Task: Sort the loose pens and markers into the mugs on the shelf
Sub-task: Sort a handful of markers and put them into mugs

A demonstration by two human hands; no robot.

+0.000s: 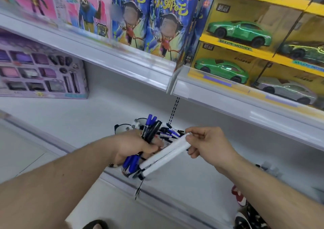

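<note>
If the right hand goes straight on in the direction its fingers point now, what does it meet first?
The right hand points left, pinching two white pens. Straight on, it would probably first meet the left hand and its bundle of markers, though depth is unclear.

Upper shelf edge low over pens.
</note>
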